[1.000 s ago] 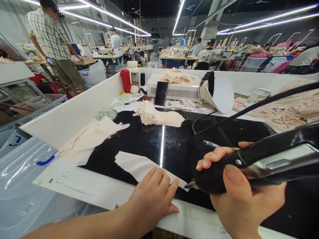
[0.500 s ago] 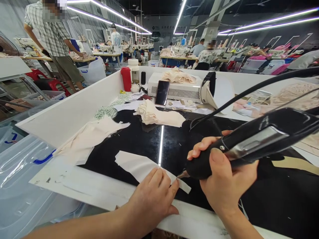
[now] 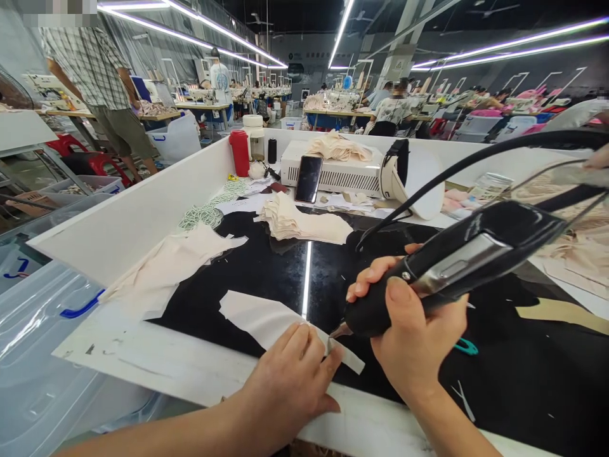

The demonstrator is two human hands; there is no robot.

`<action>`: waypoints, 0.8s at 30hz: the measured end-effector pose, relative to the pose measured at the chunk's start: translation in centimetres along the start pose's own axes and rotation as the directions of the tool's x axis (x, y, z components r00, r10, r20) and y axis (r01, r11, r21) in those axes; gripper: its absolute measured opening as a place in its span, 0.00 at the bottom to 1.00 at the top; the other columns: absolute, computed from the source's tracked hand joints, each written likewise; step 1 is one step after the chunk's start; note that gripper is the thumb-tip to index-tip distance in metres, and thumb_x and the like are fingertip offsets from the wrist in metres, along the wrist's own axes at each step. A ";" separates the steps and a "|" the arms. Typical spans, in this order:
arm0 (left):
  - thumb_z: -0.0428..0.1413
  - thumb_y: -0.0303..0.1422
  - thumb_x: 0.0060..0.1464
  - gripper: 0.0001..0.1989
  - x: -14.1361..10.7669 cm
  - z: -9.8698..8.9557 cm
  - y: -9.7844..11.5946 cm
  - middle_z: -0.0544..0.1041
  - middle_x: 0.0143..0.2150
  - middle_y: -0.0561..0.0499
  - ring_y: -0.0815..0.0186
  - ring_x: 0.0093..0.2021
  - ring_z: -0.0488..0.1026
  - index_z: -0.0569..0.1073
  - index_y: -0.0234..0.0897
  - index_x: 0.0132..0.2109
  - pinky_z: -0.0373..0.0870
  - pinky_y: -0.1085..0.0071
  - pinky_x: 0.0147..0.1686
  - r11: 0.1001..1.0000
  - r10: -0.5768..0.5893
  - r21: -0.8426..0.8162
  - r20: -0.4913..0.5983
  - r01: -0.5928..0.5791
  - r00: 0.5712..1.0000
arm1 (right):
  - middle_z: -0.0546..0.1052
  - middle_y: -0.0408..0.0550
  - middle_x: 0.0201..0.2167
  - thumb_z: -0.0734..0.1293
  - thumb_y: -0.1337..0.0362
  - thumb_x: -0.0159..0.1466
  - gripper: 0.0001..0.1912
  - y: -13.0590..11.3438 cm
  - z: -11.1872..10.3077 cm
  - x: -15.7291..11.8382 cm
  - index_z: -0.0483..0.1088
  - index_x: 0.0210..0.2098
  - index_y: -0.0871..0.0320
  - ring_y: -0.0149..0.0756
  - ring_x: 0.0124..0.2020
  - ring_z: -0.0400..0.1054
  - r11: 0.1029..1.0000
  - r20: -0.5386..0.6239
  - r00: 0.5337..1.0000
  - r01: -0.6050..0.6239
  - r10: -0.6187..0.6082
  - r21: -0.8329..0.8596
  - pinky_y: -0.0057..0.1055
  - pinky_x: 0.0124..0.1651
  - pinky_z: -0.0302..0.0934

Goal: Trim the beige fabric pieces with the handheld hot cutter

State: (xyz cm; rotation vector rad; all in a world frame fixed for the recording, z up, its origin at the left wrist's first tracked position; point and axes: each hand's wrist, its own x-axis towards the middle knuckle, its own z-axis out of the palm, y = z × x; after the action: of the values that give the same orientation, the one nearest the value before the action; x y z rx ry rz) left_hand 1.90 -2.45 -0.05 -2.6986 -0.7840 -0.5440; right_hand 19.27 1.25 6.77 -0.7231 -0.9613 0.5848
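A long pale fabric piece (image 3: 259, 315) lies slantwise on the black work surface (image 3: 257, 273) in front of me. My left hand (image 3: 297, 374) holds it down, fingers close together on its right part and thumb by the table's front edge. In my right hand (image 3: 413, 324) is a black corded handheld power tool (image 3: 457, 260) with a silver side plate. Its narrow metal tip (image 3: 341, 330) is at the fabric just beyond my left fingertips. Whether the tip presses on the cloth I cannot tell.
Stacked cream fabric pieces (image 3: 299, 222) lie behind, with more pieces (image 3: 166, 263) at left. A phone (image 3: 309, 179) leans on a white vented box (image 3: 342, 171). A black cable (image 3: 451, 181) arches at right. A turquoise item (image 3: 466, 346) and thin tweezers-like tool (image 3: 464, 400) lie beside my right forearm.
My right hand and the power tool have shifted left, bringing the tip closer to my left fingers. The turquoise item has come into view. My left hand and the fabric piece stay almost in place.
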 end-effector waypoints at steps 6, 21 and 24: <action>0.77 0.62 0.54 0.48 -0.3 0.1 -0.2 0.85 0.54 0.39 0.48 0.54 0.82 0.76 0.31 0.66 0.79 0.57 0.59 1.000 0.008 -0.025 0.003 -0.008 1.000 | 0.82 0.35 0.34 0.84 0.51 0.68 0.24 0.4 0.8 0.4 0.72 0.53 0.48 0.33 0.25 0.76 0.998 0.011 1.000 0.022 -0.023 0.065 0.32 0.29 0.76; 0.78 0.51 0.61 0.38 -1.5 -0.1 -1.1 0.82 0.59 0.40 0.49 0.58 0.83 0.75 0.36 0.67 0.84 0.57 0.60 0.979 -0.034 -0.200 -0.042 0.025 0.999 | 0.83 0.36 0.36 0.81 0.57 0.72 0.18 1.0 0.8 -0.2 0.72 0.52 0.47 0.31 0.27 0.77 0.999 0.080 0.997 0.019 -0.022 0.035 0.30 0.31 0.76; 0.76 0.50 0.64 0.36 -1.5 -0.9 -1.2 0.83 0.59 0.40 0.50 0.57 0.84 0.75 0.37 0.68 0.85 0.58 0.59 0.974 -0.042 -0.223 -0.045 0.031 0.998 | 0.83 0.36 0.36 0.82 0.56 0.71 0.18 0.7 0.8 -0.4 0.71 0.50 0.48 0.32 0.27 0.77 1.000 0.072 0.997 0.012 -0.014 0.028 0.31 0.30 0.76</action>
State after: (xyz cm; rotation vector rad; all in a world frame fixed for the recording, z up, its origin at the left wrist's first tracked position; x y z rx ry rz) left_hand -0.16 -2.42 0.30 -2.8650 -0.8039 -0.7447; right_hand 18.34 1.64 6.31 -0.6743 -1.0216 0.6154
